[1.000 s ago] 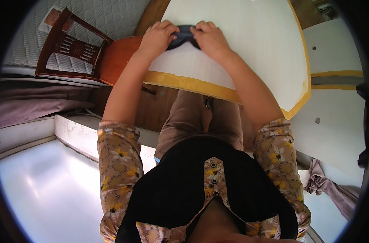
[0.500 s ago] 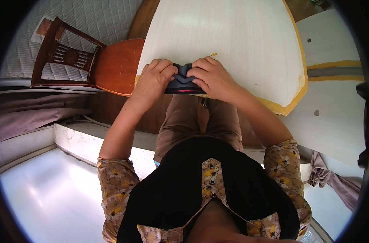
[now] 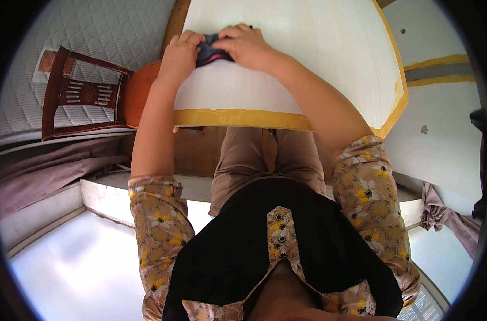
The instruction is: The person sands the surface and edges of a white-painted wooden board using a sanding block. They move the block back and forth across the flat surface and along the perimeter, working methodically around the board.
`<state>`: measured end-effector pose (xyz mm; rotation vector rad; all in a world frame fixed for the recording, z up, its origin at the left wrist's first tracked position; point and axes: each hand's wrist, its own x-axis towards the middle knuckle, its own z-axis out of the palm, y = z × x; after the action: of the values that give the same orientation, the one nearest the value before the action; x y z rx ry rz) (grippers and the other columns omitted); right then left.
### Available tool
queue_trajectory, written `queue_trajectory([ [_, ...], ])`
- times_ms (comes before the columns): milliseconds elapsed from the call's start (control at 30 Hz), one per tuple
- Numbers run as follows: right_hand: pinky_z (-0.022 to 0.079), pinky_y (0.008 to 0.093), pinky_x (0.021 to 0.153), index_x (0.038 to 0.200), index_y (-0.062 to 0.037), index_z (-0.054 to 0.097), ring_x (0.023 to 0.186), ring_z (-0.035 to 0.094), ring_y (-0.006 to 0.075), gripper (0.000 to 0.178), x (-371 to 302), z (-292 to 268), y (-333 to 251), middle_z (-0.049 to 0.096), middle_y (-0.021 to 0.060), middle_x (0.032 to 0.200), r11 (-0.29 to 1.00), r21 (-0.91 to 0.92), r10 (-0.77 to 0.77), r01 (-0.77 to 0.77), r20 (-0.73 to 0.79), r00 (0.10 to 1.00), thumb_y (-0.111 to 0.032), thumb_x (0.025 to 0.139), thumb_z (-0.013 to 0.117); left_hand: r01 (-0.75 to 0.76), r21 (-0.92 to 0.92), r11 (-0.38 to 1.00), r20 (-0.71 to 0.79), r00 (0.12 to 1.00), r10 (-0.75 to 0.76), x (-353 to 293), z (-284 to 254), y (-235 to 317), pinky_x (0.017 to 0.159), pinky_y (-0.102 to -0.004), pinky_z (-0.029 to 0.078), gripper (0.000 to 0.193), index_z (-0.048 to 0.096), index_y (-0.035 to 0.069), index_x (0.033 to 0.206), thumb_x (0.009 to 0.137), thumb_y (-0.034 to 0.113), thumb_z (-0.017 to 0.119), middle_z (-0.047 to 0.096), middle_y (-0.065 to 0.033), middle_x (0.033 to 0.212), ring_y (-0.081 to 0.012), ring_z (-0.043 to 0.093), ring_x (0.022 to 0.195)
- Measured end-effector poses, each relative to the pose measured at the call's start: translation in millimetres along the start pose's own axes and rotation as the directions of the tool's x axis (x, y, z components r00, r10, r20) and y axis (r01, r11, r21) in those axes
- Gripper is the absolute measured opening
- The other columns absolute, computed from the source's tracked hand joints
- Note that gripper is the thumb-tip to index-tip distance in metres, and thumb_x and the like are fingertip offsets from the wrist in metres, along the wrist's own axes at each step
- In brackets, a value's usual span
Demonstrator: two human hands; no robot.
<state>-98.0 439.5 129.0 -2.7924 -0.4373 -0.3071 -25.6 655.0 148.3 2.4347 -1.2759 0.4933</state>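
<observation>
A dark grey-blue cloth (image 3: 205,52) with a pink stripe lies bunched on the pale table top (image 3: 318,48). At its left side my left hand (image 3: 182,56) grips it with bent fingers. My right hand (image 3: 246,47) has its fingers curled over the right part of the cloth. Both hands are close together, well in from the table's near edge, with my arms stretched forward. My palms and fingers hide much of the cloth.
Yellow-brown tape (image 3: 243,118) runs along the table's edge. A reddish-brown wooden chair (image 3: 139,93) stands at the left beside a quilted light mattress (image 3: 120,32). To the right is a pale board (image 3: 441,128) with a grey and yellow band.
Both hands have moved forward and left with the cloth, from the near table edge to farther in on the top. My arms now reach out longer. The taped near edge shows.
</observation>
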Motion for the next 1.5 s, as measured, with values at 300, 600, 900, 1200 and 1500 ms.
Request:
queue_trajectory([
  [300,0.04,0.0477,0.105,0.116,-0.0242,0.077,0.127,0.052,0.0263,0.034,-166.1,-55.2,-37.3,0.061,0.0009,0.131,0.978,0.172,-0.11,0.116,-0.042,0.993,-0.011,0.086,0.067,-0.167,-0.087,0.982,0.128,0.976,0.177,-59.5,-33.3,139.3,0.096,-0.0404,0.048,0.032,0.065,0.011,0.119,0.089,0.008,0.056,0.063,-0.0048,0.124,-0.0262,0.059,0.115],
  [600,0.045,0.0445,0.102,0.125,-0.0304,0.077,0.123,0.056,0.0249,0.042,-109.3,-56.0,104.5,0.065,-0.0034,0.132,0.956,-0.154,0.209,-0.25,-0.243,0.947,-0.009,0.09,0.068,-0.123,-0.009,0.992,0.106,0.987,0.123,71.1,47.7,106.5,0.096,-0.0424,0.051,0.029,0.07,0.012,0.126,0.098,0.015,0.063,0.064,-0.0024,0.125,-0.0267,0.061,0.118],
  [900,0.044,0.0446,0.106,0.128,-0.0184,0.075,0.128,0.052,0.0286,0.043,-143.6,-46.7,41.5,0.062,0.0035,0.133,0.999,-0.033,-0.046,0.04,-0.195,0.98,-0.008,0.087,0.071,-0.155,-0.062,0.986,0.175,0.971,0.163,18.8,12.7,124.8,0.096,-0.0443,0.05,0.032,0.068,0.009,0.123,0.091,0.009,0.068,0.065,-0.0078,0.122,-0.0333,0.061,0.112],
  [1200,0.05,0.0369,0.102,0.122,-0.0102,0.077,0.113,0.06,0.0277,0.038,-102.7,-51.3,53.5,0.067,0.0059,0.124,0.995,-0.091,-0.064,0.045,-0.222,0.973,-0.003,0.086,0.066,-0.218,0.128,0.968,-0.039,0.974,0.224,21.0,23.5,110.4,0.093,-0.0373,0.053,0.036,0.07,0.009,0.123,0.089,0.008,0.059,0.067,-0.0042,0.123,-0.024,0.065,0.109],
  [1500,0.033,0.044,0.113,0.141,-0.0294,0.068,0.137,0.042,0.0262,0.043,30.2,-13.5,34.3,0.053,-0.0003,0.148,0.975,-0.073,0.211,-0.209,0.016,0.977,-0.027,0.1,0.055,0.028,0.198,0.98,0.063,0.997,-0.041,55.0,32.5,-7.9,0.098,-0.0421,0.054,0.04,0.067,0.008,0.133,0.096,0.004,0.053,0.065,-0.0074,0.129,-0.0329,0.062,0.116],
])
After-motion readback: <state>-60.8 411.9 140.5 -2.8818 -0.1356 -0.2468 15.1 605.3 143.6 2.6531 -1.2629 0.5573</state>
